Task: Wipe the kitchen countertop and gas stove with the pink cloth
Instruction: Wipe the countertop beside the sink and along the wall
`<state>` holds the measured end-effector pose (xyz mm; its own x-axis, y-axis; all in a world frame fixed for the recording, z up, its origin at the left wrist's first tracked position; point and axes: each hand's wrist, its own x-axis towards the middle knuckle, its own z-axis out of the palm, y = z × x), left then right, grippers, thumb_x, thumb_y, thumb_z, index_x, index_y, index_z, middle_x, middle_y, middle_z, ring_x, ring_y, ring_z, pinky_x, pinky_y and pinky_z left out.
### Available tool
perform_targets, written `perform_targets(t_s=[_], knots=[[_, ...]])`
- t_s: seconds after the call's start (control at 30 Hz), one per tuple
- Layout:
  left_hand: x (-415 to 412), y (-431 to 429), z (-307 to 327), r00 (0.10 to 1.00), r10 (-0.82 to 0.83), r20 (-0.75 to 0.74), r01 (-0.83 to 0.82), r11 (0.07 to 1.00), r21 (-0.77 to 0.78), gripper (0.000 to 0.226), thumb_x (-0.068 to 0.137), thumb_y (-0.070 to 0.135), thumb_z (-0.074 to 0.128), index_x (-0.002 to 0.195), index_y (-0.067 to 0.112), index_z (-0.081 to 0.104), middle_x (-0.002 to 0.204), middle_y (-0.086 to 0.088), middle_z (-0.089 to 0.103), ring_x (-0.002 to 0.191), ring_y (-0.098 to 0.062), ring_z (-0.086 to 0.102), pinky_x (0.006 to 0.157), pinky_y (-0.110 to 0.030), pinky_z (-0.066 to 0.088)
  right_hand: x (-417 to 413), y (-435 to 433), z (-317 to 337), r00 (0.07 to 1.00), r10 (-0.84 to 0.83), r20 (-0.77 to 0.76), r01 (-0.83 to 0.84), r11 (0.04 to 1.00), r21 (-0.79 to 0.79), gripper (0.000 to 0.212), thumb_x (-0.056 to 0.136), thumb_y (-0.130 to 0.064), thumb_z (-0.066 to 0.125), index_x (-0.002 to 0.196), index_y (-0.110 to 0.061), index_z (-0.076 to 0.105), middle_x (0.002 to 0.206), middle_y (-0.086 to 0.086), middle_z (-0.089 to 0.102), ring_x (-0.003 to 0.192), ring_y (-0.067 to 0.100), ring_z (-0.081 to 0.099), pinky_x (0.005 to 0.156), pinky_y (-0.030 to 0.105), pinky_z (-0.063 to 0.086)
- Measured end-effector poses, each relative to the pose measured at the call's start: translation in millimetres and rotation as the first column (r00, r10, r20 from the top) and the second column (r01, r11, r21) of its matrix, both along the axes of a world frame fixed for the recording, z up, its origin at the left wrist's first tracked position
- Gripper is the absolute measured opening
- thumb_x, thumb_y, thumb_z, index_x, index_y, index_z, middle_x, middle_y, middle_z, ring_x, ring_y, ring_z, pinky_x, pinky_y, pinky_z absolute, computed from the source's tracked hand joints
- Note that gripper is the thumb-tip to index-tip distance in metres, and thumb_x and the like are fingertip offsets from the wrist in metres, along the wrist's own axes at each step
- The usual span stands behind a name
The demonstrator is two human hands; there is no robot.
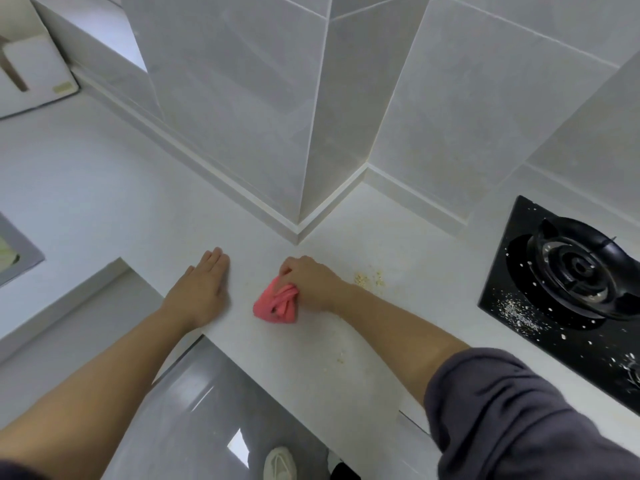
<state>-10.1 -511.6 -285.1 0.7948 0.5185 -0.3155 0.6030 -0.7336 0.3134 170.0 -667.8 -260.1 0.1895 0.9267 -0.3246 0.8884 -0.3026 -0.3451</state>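
Note:
My right hand point(313, 280) grips a bunched pink cloth point(277, 303) and holds it down on the white countertop point(138, 188), just in front of the wall corner. My left hand point(201, 289) rests flat on the countertop to the left of the cloth, fingers straight. A small heap of yellowish crumbs point(369, 279) lies just right of my right hand. The black gas stove point(568, 296) sits at the right, its glass speckled with white crumbs around the burner point(581, 268).
Grey tiled walls form a jutting corner point(304, 209) behind the hands. A sink edge point(20, 258) shows at far left, and a white box point(34, 74) stands at the back left. Below the counter edge are the grey floor and a white shoe point(280, 462).

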Motion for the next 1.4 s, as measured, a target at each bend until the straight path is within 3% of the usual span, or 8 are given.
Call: perform_targets(t_s=[0.17,0.37,0.47,0.67,0.83,1.03,1.17,1.4], knots=[[-9,6,2,0.999,0.016,-0.037,-0.016,1.0,0.003,0.066,0.097,0.013,0.034,0.154,0.01,0.001,0.161,-0.006,-0.008,0.149,-0.019,-0.006,0.121,-0.04,0.004,23,-5,31,0.993,0.12,-0.019,-0.121,0.978,-0.172,0.022,0.087,-0.003,0.049,0.071,-0.008,0.063,0.085,0.009,0.064,0.081,0.027,0.062,0.081,0.044,0.052],[-21,15,6,0.999,0.031,-0.02,-0.031,0.999,0.045,0.066,0.095,0.013,0.041,0.153,0.007,0.009,0.162,-0.009,0.0,0.149,-0.023,0.001,0.119,-0.046,0.014,-11,47,17,0.993,-0.058,-0.104,0.075,0.983,0.167,0.037,0.089,-0.004,0.047,0.109,-0.023,0.071,0.117,0.007,0.058,0.104,0.028,0.055,0.092,0.04,0.045],[-27,16,7,1.0,0.018,-0.003,-0.017,0.998,0.057,0.063,0.092,0.011,0.043,0.15,0.005,0.017,0.16,-0.011,0.009,0.146,-0.026,0.011,0.115,-0.048,0.022,-35,63,-8,0.996,-0.061,0.072,0.043,0.975,0.22,0.03,0.094,-0.019,0.049,0.114,-0.032,0.068,0.12,0.0,0.055,0.107,0.025,0.048,0.092,0.034,0.035],[-27,4,2,1.0,0.001,-0.019,-0.001,1.0,0.017,0.068,0.095,0.008,0.036,0.154,0.009,0.001,0.161,-0.007,-0.007,0.149,-0.021,-0.005,0.121,-0.042,0.006,-13,2,-14,0.978,0.199,0.056,-0.203,0.975,0.091,0.027,0.088,-0.015,0.058,0.106,-0.032,0.07,0.122,-0.007,0.054,0.112,0.023,0.042,0.084,0.038,0.044],[-18,-2,7,0.999,-0.035,-0.02,0.036,0.999,0.02,0.066,0.098,0.01,0.034,0.154,0.01,-0.001,0.161,-0.006,-0.01,0.149,-0.02,-0.007,0.121,-0.039,0.004,29,-38,13,0.982,0.183,0.054,-0.18,0.982,-0.058,0.031,0.084,-0.009,0.059,0.106,-0.026,0.071,0.122,-0.006,0.055,0.111,0.02,0.045,0.087,0.037,0.045],[-26,8,14,1.0,-0.019,0.009,0.019,0.999,0.037,0.066,0.096,0.008,0.036,0.154,0.01,0.003,0.161,-0.007,-0.005,0.149,-0.022,-0.002,0.12,-0.042,0.007,-21,-9,23,0.964,0.255,0.069,-0.264,0.946,0.187,0.022,0.084,-0.013,0.062,0.098,-0.024,0.073,0.119,-0.001,0.059,0.108,0.022,0.049,0.086,0.037,0.044],[-28,1,13,0.999,-0.026,0.023,0.026,0.999,0.038,0.068,0.094,0.004,0.036,0.154,0.01,0.004,0.162,-0.007,-0.003,0.149,-0.023,-0.001,0.12,-0.043,0.008,-48,-17,6,0.891,0.443,0.102,-0.453,0.883,0.121,0.02,0.088,-0.018,0.06,0.099,-0.027,0.073,0.121,-0.005,0.06,0.114,0.02,0.047,0.088,0.037,0.043],[-16,-35,2,0.99,-0.139,0.021,0.138,0.99,0.035,0.067,0.096,0.008,0.033,0.154,0.01,-0.001,0.161,-0.006,-0.008,0.149,-0.02,-0.005,0.121,-0.038,0.004,29,-59,21,0.938,0.289,0.192,-0.295,0.956,0.0,0.026,0.082,-0.009,0.059,0.099,-0.023,0.073,0.117,-0.005,0.061,0.111,0.022,0.05,0.084,0.033,0.042]])
